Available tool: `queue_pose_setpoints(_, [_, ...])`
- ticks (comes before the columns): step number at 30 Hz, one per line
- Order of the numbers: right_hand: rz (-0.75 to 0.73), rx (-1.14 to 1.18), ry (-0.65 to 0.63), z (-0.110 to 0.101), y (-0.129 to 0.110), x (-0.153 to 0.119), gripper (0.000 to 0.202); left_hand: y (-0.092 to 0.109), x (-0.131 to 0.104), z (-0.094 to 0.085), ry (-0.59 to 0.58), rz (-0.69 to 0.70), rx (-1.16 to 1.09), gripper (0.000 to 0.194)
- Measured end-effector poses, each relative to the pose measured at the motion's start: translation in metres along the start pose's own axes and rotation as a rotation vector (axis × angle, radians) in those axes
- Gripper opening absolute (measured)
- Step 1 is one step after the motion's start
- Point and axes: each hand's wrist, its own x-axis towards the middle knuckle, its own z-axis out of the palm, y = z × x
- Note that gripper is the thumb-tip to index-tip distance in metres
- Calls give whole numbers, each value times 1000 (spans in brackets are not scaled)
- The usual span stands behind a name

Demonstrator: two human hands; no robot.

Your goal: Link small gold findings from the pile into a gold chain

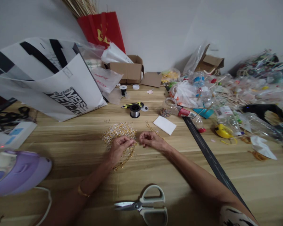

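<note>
My left hand [119,147] is closed, thumb and forefinger pinching one end of a gold beaded strand [125,161] that curves down onto the table. Just to its right, my right hand [152,140] has its fingers pinched together; whatever lies between them is too small to make out. A loose pile of gold and clear beads [116,130] spreads behind my left hand. Beyond my right hand lies a thin gold chain-like piece [152,126], partly covered by the hand. Scissors [138,206] with pale handles rest near the front, blades pointing left.
A wire spool [135,111], a yellow utility knife [132,105] and a white card [165,125] lie behind the hands. At left stand a large white bag [61,88] and a purple iron-like appliance [25,172]. Plastic bottles and bags [202,91] crowd the right.
</note>
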Motion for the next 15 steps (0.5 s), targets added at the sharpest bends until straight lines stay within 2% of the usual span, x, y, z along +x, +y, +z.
queue_pose_setpoints(11, [-79, -192, 47, 13, -13, -6, 24, 9, -2, 1, -73, 9, 32, 24])
queue_pose_setpoints(15, [-69, -113, 34, 16, -13, -6, 28, 6, -2, 0, -50, 11, 37, 23])
